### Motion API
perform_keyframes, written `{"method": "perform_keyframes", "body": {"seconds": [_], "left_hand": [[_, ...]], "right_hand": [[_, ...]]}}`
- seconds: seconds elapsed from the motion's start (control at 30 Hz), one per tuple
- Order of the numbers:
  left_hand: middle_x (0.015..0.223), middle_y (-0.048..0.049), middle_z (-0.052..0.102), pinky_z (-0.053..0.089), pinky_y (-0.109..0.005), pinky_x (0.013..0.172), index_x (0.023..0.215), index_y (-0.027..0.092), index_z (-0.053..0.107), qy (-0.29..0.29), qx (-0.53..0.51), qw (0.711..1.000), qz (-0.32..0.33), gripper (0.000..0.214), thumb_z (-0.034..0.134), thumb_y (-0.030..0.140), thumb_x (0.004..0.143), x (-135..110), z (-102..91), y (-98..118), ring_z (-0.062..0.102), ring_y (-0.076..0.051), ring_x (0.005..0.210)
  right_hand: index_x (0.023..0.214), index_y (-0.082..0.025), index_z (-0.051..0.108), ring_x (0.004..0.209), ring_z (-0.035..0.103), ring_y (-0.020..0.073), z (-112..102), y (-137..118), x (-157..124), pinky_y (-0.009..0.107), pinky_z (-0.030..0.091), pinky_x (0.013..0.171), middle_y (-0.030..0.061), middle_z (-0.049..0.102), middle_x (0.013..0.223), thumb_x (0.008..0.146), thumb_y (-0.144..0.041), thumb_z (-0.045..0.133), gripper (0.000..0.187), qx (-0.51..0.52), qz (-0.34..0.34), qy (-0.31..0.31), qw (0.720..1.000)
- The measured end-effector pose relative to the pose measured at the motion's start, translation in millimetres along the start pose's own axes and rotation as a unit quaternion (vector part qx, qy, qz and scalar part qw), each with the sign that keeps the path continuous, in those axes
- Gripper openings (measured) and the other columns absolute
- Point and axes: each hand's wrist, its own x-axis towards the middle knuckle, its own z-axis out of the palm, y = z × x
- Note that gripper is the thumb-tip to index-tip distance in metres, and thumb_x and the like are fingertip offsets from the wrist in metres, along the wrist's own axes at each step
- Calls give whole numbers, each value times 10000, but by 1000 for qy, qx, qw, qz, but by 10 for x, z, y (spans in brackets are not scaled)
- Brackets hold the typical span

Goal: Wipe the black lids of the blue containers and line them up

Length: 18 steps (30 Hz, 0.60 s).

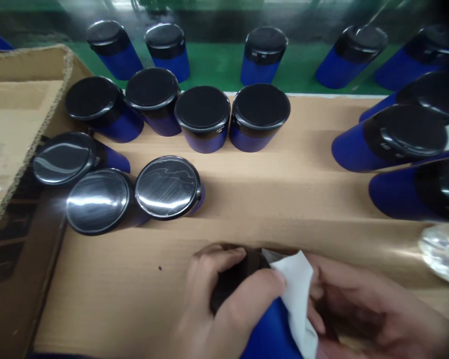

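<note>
At the bottom centre my left hand [217, 304] is wrapped round the black-capped end of a blue canister [264, 334], thumb pressed on its side. My right hand [362, 314] is closed on a white cloth [297, 294] that lies against the canister's cap and body. The cap itself is mostly hidden by my fingers and the cloth.
Several blue canisters with black lids [202, 117] stand upright on a cardboard sheet [269, 199], some with shiny tops [168, 187]. More lie tilted at the right [392, 137] and on the green surface behind [264, 55]. A cardboard flap [15, 114] rises at left; crinkled clear plastic [443, 252] at right.
</note>
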Motion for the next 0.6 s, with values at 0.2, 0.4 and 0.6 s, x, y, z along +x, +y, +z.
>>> {"method": "perform_keyframes", "body": {"seconds": [0.2,0.4,0.6], "left_hand": [[1222,2,520,504,-386,961,1308,470,452,8,8,1000,11,342,473,363,984,52,24,79,563,-220,1168],[1218,2,556,592,-339,892,1275,440,508,14,-6,1000,4,350,541,346,939,56,29,103,611,-220,1153],[1212,8,560,511,-381,1033,1291,446,473,18,31,999,17,513,658,244,857,83,3,109,566,-232,1219]], "right_hand": [[750,-235,514,594,419,79,148,-63,67,169,327,527,-61,505,734,759,-191,775,265,-6,-15,50,999],[859,-231,523,643,418,89,88,-58,97,187,394,615,-46,438,746,778,-185,653,160,-3,42,-11,999],[793,-205,501,588,351,64,94,-80,137,160,315,549,-78,383,666,741,-262,802,311,27,71,-14,997]]}}
